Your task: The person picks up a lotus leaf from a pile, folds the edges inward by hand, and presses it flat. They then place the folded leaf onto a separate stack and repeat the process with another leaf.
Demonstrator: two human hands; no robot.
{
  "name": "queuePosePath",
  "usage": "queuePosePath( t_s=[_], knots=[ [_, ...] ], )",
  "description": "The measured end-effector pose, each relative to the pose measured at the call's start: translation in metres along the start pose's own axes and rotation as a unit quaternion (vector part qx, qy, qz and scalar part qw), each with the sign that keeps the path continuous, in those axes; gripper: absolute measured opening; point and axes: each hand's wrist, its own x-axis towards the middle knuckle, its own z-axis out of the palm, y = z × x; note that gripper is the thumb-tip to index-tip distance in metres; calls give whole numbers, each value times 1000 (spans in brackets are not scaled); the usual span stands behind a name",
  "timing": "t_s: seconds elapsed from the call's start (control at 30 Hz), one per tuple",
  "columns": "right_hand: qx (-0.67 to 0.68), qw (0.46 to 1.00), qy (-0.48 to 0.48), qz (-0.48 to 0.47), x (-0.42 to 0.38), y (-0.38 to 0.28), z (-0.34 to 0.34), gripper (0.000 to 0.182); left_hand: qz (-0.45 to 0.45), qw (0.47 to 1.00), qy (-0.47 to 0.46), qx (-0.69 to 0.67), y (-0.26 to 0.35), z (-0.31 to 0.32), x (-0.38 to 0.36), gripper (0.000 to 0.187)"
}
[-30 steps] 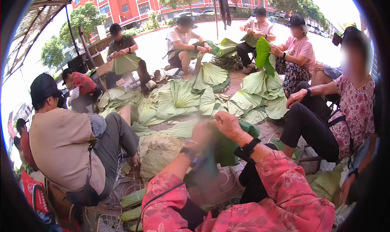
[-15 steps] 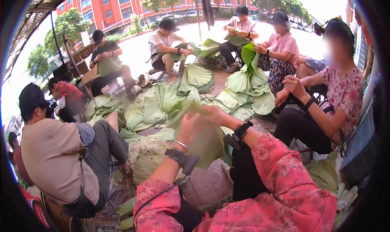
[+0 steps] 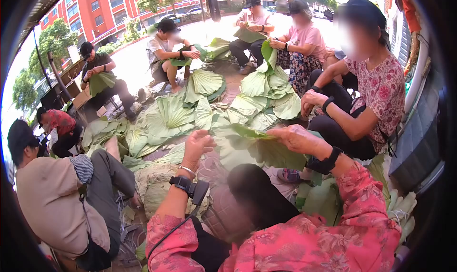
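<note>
A large green leaf (image 3: 264,148), partly blurred, hangs flat in front of my body. My right hand (image 3: 296,138) pinches its right edge, with the leaf stretching to the left from the fingers. My left hand (image 3: 197,147) is raised to the left of the leaf, apart from it, with curled fingers spread and nothing in them. Under both hands, beyond my knees, overlapping pale green leaves (image 3: 166,115) cover the ground. A drier, brownish leaf pile (image 3: 159,188) lies left of my left forearm.
A person in a beige shirt (image 3: 59,196) sits close at the left. Another in a floral top (image 3: 376,96) sits at the right, near a grey bin-like object (image 3: 419,148). More people sit around the leaves. Bundled leaves (image 3: 402,215) stand at the lower right.
My hands, close together before, have parted. The leaf has swung up and right with my right hand; my left hand has let go and moved left. The camera view has shifted right.
</note>
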Motion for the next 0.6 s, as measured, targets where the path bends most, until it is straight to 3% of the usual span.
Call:
queuePosePath(
  t_s=[0.03,0.17,0.23,0.27,0.3,0.4,0.5,0.53,0.6],
  knots=[
    [-32,999,-22,22,-22,-4,3,38,-6,1000,-9,8,-1,2,-3,30],
    [98,994,18,35,-90,-2,10,36,-19,999,-39,5,-7,2,-8,28],
    [158,979,18,130,-111,3,-17,42,-26,999,-47,1,-12,-1,-6,28],
    [227,959,57,163,-126,14,-22,41,-32,998,-49,-1,-13,-1,-5,29],
    [395,894,49,204,-142,31,-23,38,-32,998,-47,-5,-13,-3,-5,29],
    [469,828,127,281,-209,64,-35,36,-38,997,-54,-27,-14,-2,-5,29],
    [577,704,239,338,-298,94,-34,44,-53,997,-47,-21,-18,-4,-2,28],
    [576,695,273,332,-335,109,-27,43,-60,997,-48,-25,-21,-3,-2,28],
    [536,664,326,407,-407,118,-14,39,-73,996,-45,-30,-22,-3,-3,27]
  ],
)
